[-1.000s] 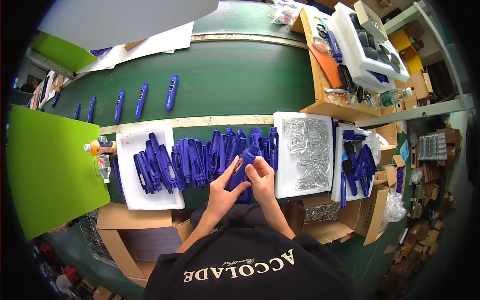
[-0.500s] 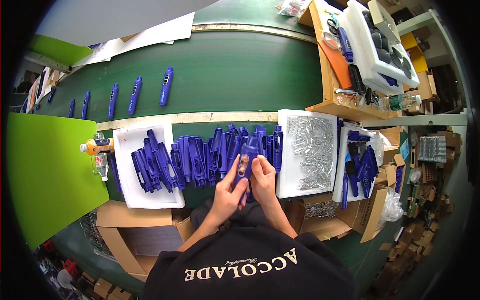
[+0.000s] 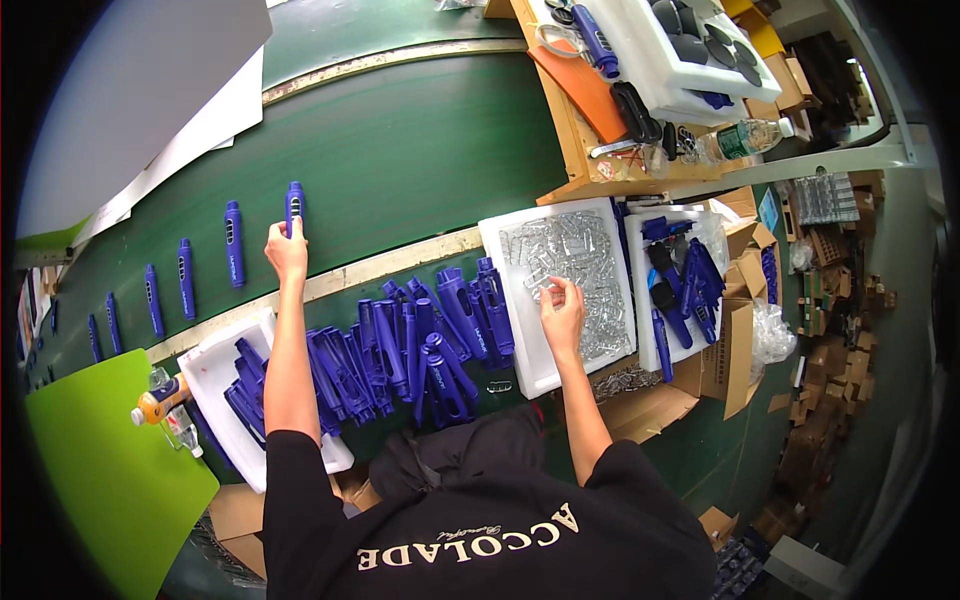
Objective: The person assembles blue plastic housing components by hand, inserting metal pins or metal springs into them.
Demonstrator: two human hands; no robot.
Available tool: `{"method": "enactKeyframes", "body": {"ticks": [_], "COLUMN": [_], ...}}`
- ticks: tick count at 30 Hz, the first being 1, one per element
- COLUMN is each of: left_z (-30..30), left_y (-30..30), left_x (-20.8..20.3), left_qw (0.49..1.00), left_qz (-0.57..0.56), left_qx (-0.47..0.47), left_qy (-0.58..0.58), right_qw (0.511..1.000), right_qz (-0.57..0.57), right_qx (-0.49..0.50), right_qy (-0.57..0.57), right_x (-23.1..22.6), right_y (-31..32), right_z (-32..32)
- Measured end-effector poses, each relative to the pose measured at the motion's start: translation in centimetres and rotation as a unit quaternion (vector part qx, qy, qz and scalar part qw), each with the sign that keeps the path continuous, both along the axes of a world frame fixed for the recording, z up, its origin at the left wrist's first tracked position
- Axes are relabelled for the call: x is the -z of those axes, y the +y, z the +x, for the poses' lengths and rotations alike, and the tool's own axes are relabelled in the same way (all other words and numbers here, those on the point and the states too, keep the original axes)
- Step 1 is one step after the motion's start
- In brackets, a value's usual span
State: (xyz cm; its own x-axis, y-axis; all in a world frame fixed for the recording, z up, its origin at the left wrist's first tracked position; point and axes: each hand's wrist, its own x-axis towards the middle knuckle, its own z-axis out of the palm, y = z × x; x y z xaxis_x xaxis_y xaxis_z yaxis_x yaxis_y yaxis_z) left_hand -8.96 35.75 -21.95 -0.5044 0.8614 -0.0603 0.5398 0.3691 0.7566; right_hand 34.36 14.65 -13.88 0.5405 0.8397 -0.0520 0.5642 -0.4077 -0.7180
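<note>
My left hand [image 3: 288,250] is stretched far forward, its fingers closed round the lower end of a blue tubular casing [image 3: 294,198] standing out over the green surface. That casing has a slotted window. Over the white foam tray [image 3: 508,322] of clear plastic pieces [image 3: 598,290], my right hand [image 3: 563,315] has thumb and fingers pinched together at a small clear piece [image 3: 542,291], partly hidden by the fingertips. Between my arms lies a pile of blue casings [image 3: 385,350] with open windows. A single clear piece [image 3: 499,386] rests by the pile's near right side.
Several finished-looking blue casings [image 3: 233,243] lie spaced in a row on the green surface [image 3: 420,150]. A foam tray [image 3: 335,458] with blue casings is under my left arm. Right: a tray of blue and black parts [image 3: 690,290], a wooden shelf [image 3: 565,185] and a bottle [image 3: 745,140].
Both hands held a blue casing over the pile; now they are apart. The left has carried a casing forward and left, the right has moved onto the clear pieces. The view has turned.
</note>
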Motion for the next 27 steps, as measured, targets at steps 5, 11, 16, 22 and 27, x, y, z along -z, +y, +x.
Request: {"method": "enactKeyframes", "body": {"ticks": [5,11,16,22,27], "left_z": [-1.1,4.2,13.5,15.9,16.5], "left_y": [2.2,-2.9,-15.6,-20.5,-19.0], "left_x": [-0.3,-5.6,-11.6,-10.1,-8.8], "left_qw": [0.964,0.958,0.843,0.724,0.607], "left_qz": [0.009,0.167,0.153,0.122,0.102], "left_qx": [0.050,0.156,0.515,0.664,0.768], "left_qy": [0.260,0.173,-0.014,0.143,0.176], "right_qw": [0.992,0.994,0.999,0.990,0.949], "right_qz": [0.002,-0.008,0.039,0.081,0.160], "right_qx": [-0.050,-0.035,0.025,0.036,0.059], "right_qy": [-0.120,-0.103,-0.014,0.106,0.265], "right_x": [1.6,2.6,3.0,0.4,-2.9], "right_y": [2.0,1.8,1.2,-1.4,-4.0], "right_z": [-0.4,0.1,-0.1,-0.6,-2.5]}}
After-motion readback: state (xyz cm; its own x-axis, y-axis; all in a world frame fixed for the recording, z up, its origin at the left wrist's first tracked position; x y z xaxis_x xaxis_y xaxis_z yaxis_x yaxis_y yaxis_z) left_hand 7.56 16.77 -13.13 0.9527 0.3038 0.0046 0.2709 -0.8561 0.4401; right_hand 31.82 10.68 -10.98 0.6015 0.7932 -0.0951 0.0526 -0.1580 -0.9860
